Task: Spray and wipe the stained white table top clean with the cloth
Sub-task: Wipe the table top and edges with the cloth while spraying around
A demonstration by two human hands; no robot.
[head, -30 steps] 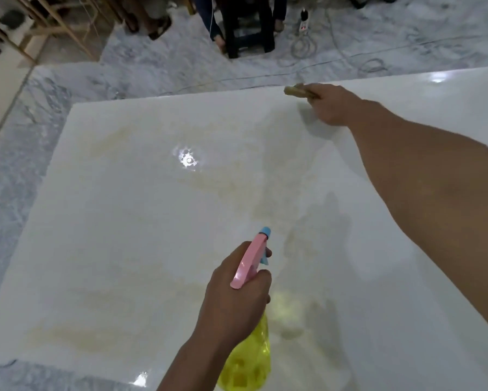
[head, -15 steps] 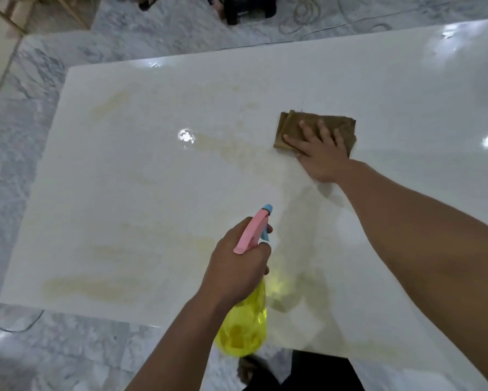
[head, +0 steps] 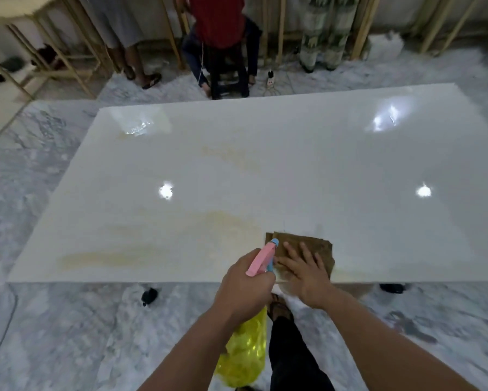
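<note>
The glossy white table top (head: 307, 170) carries yellowish stains (head: 110, 256) along its near left part and a fainter streak (head: 231, 156) toward the far middle. A folded brown cloth (head: 316, 244) lies flat at the near edge, and my right hand (head: 305, 269) presses on it with fingers spread. My left hand (head: 245, 289) grips a yellow spray bottle (head: 245, 351) with a pink trigger and blue nozzle (head: 261, 256). The bottle hangs just off the near edge, left of the cloth.
Marble floor surrounds the table. Beyond the far edge people stand and sit among wooden frame legs (head: 169, 32), with a power strip (head: 270, 79) and cable on the floor. My own leg (head: 290, 356) shows below the near edge. A dark object (head: 149, 295) lies under the near edge.
My right hand has dragged the cloth from the far edge back to the near edge. The view has pulled back, and the spray bottle now hangs off the table's near edge.
</note>
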